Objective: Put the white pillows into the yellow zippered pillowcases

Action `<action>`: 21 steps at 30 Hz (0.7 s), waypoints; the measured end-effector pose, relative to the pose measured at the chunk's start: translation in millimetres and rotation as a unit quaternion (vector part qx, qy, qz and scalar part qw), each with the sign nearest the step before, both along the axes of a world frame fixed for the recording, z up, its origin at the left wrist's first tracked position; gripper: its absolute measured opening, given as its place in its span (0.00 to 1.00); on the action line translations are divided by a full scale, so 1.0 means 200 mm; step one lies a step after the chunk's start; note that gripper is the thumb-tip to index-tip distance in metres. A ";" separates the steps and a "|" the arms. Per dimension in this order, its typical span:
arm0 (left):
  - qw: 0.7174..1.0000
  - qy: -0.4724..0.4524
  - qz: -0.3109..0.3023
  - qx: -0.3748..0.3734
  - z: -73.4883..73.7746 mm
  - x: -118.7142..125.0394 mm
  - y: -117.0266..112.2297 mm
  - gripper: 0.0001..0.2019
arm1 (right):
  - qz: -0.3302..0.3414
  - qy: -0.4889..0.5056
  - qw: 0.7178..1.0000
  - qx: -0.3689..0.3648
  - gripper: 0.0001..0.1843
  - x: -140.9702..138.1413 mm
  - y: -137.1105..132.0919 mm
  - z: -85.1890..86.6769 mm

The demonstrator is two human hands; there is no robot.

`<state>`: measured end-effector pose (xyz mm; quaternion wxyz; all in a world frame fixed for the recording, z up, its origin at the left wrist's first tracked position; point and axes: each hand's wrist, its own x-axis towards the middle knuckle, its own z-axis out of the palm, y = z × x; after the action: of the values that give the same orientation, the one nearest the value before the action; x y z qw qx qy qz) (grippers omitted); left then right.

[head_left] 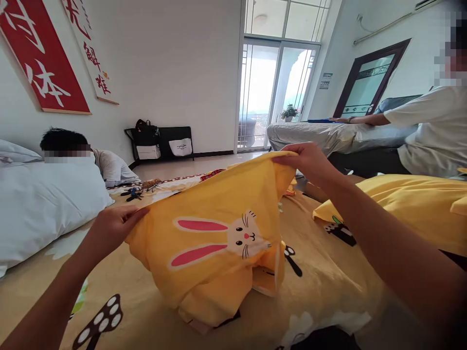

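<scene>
A yellow pillowcase (207,209) with a printed white rabbit, its long ears pink inside, is stretched between my two hands. At its left corner, my left hand (113,223) pinches the cloth between thumb and fingers. My right hand (308,163) grips the upper right corner, held higher than the left one. The lower part hangs in loose folds against the tan patterned bedspread (124,272). A fold gapes at the lower right, showing some of the inside.
White pillows (51,209) lie at the left, with a person (113,167) behind them. Yellow bedding (408,204) is heaped at the right. Another person (430,126) sits beyond it, one arm on a covered sofa (302,136). Small dark toy-like objects (133,194) lie on the bed's far side.
</scene>
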<state>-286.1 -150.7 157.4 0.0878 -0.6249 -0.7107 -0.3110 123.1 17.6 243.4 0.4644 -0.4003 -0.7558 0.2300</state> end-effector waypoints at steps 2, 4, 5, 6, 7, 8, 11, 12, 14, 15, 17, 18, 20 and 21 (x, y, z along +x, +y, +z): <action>0.999 0.017 -0.035 -0.020 -0.02 0.07 0.04 0.22 | 0.012 0.067 0.998 0.004 0.15 -0.11 -0.05 -0.03; 0.996 0.012 -0.087 0.009 -0.02 0.21 0.07 0.29 | 0.050 0.062 0.997 0.009 0.13 -0.26 -0.12 -0.06; 0.993 0.005 -0.118 0.020 0.00 0.29 0.08 0.33 | 0.078 0.043 0.996 0.015 0.12 -0.34 -0.16 -0.08; 0.988 -0.003 -0.150 0.027 0.03 0.38 0.09 0.36 | 0.107 0.021 0.994 0.024 0.10 -0.41 -0.19 -0.09; 0.984 -0.012 -0.175 0.037 0.06 0.46 0.10 0.37 | 0.134 -0.001 0.990 0.037 0.09 -0.48 -0.23 -0.11; 0.980 -0.023 -0.192 0.048 0.10 0.54 0.12 0.36 | 0.150 -0.021 0.987 0.054 0.07 -0.54 -0.26 -0.11; 0.972 -0.072 -0.211 0.068 0.21 0.67 0.18 0.19 | 0.142 -0.037 0.983 0.110 0.03 -0.64 -0.33 -0.12; 0.971 -0.092 -0.208 0.072 0.24 0.68 0.20 0.15 | 0.138 -0.019 0.984 0.114 0.03 -0.64 -0.33 -0.12; 0.968 -0.128 -0.198 0.088 0.26 0.69 0.23 0.14 | 0.158 0.037 0.983 0.088 0.08 -0.64 -0.33 -0.13; 0.966 -0.139 -0.191 0.102 0.26 0.68 0.23 0.15 | 0.189 0.062 0.978 0.055 0.11 -0.62 -0.32 -0.14; 0.964 -0.146 -0.176 0.136 0.27 0.68 0.23 0.16 | 0.280 0.071 0.957 -0.034 0.17 -0.60 -0.28 -0.18; 0.963 -0.140 -0.167 0.156 0.27 0.68 0.22 0.16 | 0.322 0.048 0.942 -0.079 0.18 -0.59 -0.26 -0.20; 0.962 -0.105 -0.143 0.207 0.28 0.68 0.19 0.16 | 0.379 -0.027 0.915 -0.136 0.19 -0.56 -0.21 -0.26; 0.959 -0.077 -0.132 0.237 0.29 0.68 0.18 0.16 | 0.392 -0.064 0.907 -0.142 0.19 -0.55 -0.18 -0.29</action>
<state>-150.5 -115.0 216.2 0.1362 -0.6484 -0.5327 -0.5266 14.0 -18.8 185.7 0.2254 -0.1474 -0.8391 0.4726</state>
